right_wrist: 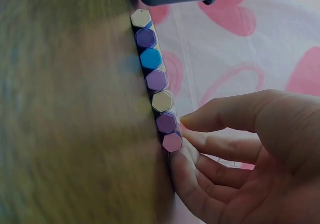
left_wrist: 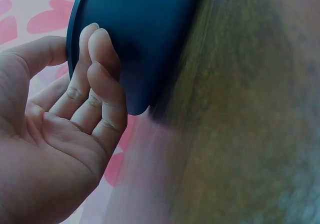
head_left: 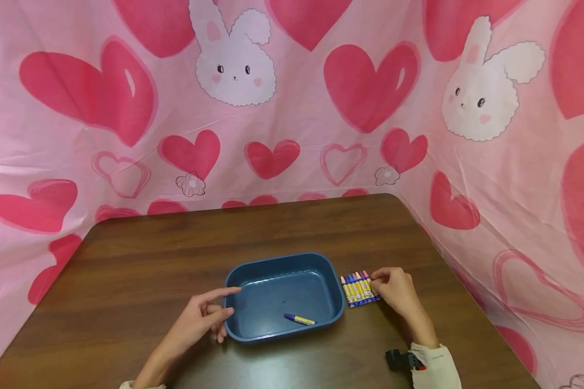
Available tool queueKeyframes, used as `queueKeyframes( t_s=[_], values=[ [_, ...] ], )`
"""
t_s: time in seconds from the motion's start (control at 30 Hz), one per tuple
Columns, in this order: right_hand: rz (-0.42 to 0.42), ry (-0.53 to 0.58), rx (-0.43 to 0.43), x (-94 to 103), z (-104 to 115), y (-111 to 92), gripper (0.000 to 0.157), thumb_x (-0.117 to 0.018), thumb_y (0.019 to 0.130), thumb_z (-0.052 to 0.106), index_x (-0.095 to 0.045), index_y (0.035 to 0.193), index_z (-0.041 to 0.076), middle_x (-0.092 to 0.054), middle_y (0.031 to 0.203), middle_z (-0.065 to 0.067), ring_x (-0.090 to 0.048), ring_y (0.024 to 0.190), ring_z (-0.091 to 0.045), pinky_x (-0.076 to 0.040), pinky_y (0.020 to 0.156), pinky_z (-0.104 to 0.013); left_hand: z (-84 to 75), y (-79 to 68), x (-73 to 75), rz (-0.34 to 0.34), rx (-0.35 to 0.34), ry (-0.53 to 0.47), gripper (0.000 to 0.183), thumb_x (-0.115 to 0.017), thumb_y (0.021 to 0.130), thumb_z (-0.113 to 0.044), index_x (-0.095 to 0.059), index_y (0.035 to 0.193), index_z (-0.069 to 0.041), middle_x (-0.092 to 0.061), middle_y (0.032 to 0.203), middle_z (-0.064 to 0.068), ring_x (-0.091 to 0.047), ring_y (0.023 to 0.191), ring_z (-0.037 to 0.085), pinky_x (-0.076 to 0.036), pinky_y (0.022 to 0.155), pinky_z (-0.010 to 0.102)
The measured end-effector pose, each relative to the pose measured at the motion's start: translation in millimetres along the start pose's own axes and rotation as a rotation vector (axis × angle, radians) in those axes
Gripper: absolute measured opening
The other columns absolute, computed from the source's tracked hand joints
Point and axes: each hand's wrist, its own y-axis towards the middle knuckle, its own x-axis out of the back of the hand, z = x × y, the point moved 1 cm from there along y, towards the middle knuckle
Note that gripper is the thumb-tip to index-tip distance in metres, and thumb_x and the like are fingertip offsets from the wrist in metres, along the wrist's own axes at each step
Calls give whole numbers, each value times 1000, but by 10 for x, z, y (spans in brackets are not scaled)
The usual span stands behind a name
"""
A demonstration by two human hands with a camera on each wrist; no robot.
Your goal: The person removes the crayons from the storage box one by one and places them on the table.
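Note:
A dark blue rectangular tray (head_left: 282, 292) stands mid-table. At its left rim my left hand (head_left: 201, 319) holds on, index finger and thumb over the edge; the left wrist view has the other fingers curled by the outer wall (left_wrist: 140, 43). Inside the tray, near its front side, lies one dark-tipped crayon (head_left: 299, 319) in a yellow wrapper. Right of the tray, several crayons (head_left: 357, 290) lie side by side in a row. My right hand (head_left: 396, 292) pinches the pink crayon (right_wrist: 172, 142) at the row's right end, which still touches its purple neighbour (right_wrist: 166, 123).
The brown wooden table (head_left: 175, 259) reaches back to a pink curtain (head_left: 292, 119) with hearts and rabbits. A small black device (head_left: 401, 360) is strapped at my right wrist. The row of crayons lies close to the tray's right wall.

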Motion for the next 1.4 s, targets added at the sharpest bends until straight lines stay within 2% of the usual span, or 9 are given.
queueKeyframes(
  t_s=[0.4, 0.67, 0.9, 1.1, 1.23, 1.4],
  values=[
    [35, 8, -3, 9, 14, 0, 6, -72, 80, 4, -75, 85, 4, -72, 77, -3, -60, 69, -13, -50, 64, -30, 11, -19, 15, -12, 28, 24, 48, -59, 100, -11, -46, 143, 5, -65, 65, 20, -65, 54, 30, -56, 50, 39],
    [69, 9, -42, 20, 4, -53, 7, -74, 84, 9, -75, 88, 4, -72, 81, -5, -60, 71, -15, -50, 63, -32, 40, -21, 1, -2, -2, 20, 47, -59, 100, -9, -46, 143, 6, -64, 63, 21, -65, 51, 29, -55, 46, 40],
    [56, 6, -26, 23, 9, -70, 6, -73, 84, 8, -74, 88, 5, -72, 80, -4, -61, 71, -14, -50, 64, -31, 55, -18, -13, -2, -16, 7, 48, -59, 100, -8, -45, 143, 6, -62, 62, 22, -64, 50, 28, -55, 45, 41],
    [73, -3, -20, 20, 36, -81, 10, -72, 85, 8, -73, 93, 2, -70, 80, -3, -62, 73, -15, -50, 65, -30, 52, -7, -10, 0, -21, 18, 48, -59, 100, -8, -46, 143, 6, -62, 62, 21, -63, 50, 29, -55, 45, 41],
    [41, -52, 36, 12, 87, -65, 15, -73, 85, 8, -72, 98, 0, -69, 85, -6, -60, 77, -18, -50, 69, -34, 44, 3, 5, -3, -26, 18, 47, -59, 100, -8, -46, 143, 6, -63, 63, 21, -63, 50, 29, -55, 46, 41],
    [-54, -73, 149, -25, 240, -56, 19, -74, 83, 6, -72, 101, -2, -68, 94, -14, -64, 85, -28, -52, 77, -47, 45, 4, 21, -4, -22, 13, 47, -59, 100, -8, -46, 143, 6, -62, 63, 22, -63, 50, 30, -56, 47, 41]
  ],
)
